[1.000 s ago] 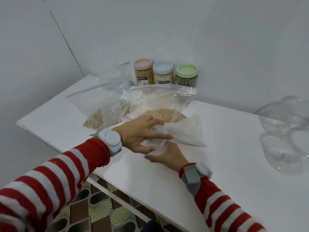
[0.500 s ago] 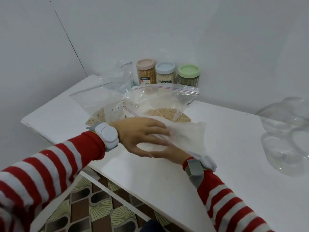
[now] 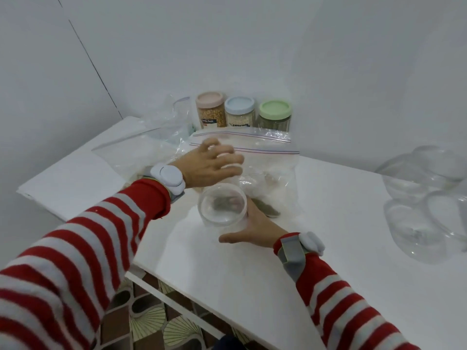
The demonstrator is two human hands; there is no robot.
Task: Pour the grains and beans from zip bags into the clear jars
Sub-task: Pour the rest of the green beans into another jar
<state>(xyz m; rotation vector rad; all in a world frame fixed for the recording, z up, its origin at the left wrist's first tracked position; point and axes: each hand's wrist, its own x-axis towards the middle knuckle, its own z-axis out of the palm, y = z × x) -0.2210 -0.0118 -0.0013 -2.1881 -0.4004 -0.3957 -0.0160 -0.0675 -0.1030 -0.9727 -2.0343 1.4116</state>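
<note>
Plain white walls (image 3: pixel 252 59) meet in a corner beyond my fingers (image 3: pixel 232 161). A white counter (image 3: pixel 341 210) lies under them; patterned brown floor tiles (image 3: pixel 161 322) show below its near edge.

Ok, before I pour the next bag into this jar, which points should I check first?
1. Mouth of the clear jar uncovered: ok.
2. Jar empty: cannot tell; dark shapes show through its wall.
3. Jar held: ok, the right hand grips it.
4. Jar standing flat on the white table: cannot tell.
5. Left hand free: ok, open above the zip bag.
6. Bag's zip open: cannot tell.
</note>
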